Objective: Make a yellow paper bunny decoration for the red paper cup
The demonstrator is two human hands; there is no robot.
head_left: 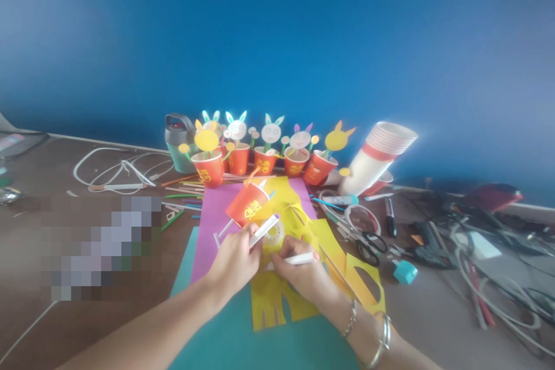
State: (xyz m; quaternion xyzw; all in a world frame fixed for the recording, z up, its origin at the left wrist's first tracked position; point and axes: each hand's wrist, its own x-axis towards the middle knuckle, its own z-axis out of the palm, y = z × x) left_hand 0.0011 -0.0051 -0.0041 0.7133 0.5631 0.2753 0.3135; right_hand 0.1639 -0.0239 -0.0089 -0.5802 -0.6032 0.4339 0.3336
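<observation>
My left hand (234,263) is closed around a white pen-like stick with a purple tip (265,229), held over the purple paper (212,225). My right hand (303,274) grips a white marker (299,258) and rests on the cut yellow paper (277,295). A roll of clear tape (274,235) lies between the two hands. Just beyond them an orange paper cup (247,203) lies tipped on its side. Teal paper (243,341) lies under my forearms.
Several orange cups with paper bunny and flower faces (264,153) line the back, beside a grey-green jug (178,141) and a leaning stack of white cups (377,156). Scissors (366,240), cables (485,254) and tools crowd the right; white cord (121,170) lies left.
</observation>
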